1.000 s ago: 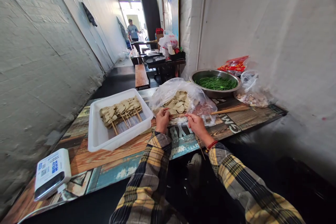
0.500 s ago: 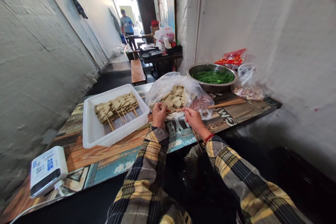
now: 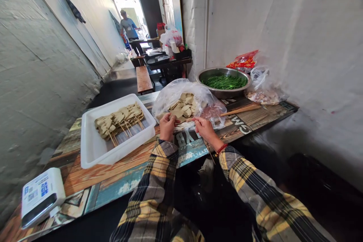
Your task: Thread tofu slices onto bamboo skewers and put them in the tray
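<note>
My left hand is closed in a pinch on a thin beige slice at the near edge of an open clear plastic bag. More flat beige slices lie heaped inside that bag. Just to the right, my right hand is closed around thin wooden skewers, whose lower ends stick out below the palm towards the table's front edge. Its fingertips point at the left hand, with a small gap between the two. On the left, a white plastic tray holds several skewers threaded with folded beige slices.
Behind the bag at right stands a metal bowl of green stalks. Beside it are a red package and a bag of pale pieces. Loose skewers lie right. A white device sits front left. A person stands far back.
The view has turned slightly, so the tray, bag and bowl appear farther left. Both hands keep almost the same pose by the bag. The person at the back has shifted posture a little.
</note>
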Demonstrator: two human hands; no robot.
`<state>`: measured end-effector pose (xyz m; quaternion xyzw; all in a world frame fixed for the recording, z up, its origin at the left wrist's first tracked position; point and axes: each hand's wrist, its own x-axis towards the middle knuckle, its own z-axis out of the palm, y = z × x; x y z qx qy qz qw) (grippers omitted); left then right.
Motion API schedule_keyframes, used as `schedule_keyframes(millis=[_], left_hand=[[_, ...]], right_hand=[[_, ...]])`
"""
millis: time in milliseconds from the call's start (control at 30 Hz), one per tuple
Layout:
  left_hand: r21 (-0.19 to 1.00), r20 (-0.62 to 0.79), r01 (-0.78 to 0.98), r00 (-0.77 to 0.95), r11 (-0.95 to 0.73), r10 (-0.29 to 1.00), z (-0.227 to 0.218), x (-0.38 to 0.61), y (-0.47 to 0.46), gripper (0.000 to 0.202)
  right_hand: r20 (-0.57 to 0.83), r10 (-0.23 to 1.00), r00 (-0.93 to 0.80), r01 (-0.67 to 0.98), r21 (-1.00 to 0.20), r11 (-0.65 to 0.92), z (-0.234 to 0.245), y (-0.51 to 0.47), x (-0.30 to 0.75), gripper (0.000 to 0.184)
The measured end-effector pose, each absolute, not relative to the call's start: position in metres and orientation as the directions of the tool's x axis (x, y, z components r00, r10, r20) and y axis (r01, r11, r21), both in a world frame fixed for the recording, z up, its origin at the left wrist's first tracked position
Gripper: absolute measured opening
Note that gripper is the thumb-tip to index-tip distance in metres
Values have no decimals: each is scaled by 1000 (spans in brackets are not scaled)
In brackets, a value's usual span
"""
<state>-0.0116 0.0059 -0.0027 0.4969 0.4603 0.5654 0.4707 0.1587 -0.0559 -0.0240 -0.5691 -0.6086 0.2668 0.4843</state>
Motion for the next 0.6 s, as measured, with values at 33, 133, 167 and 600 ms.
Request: schedule_keyframes(millis=[33, 133, 167, 600], left_hand=[[988, 128, -79, -61, -133, 990, -2, -11, 6, 30], [987, 129, -91, -58, -134, 990, -1, -11, 5, 30], [987, 129, -92, -59, -134, 990, 0, -11, 5, 30], [991, 101, -87, -51, -105, 994, 1, -11, 2, 29]], right_hand=[[285, 951, 116, 435, -876, 210, -24, -56, 159, 34], [284, 952, 117, 440, -874, 207, -23, -56, 159, 34], [285, 951, 117, 441, -873, 207, -23, -56, 159, 34], [305, 947, 105, 461, -858, 225, -23, -56, 157, 33]])
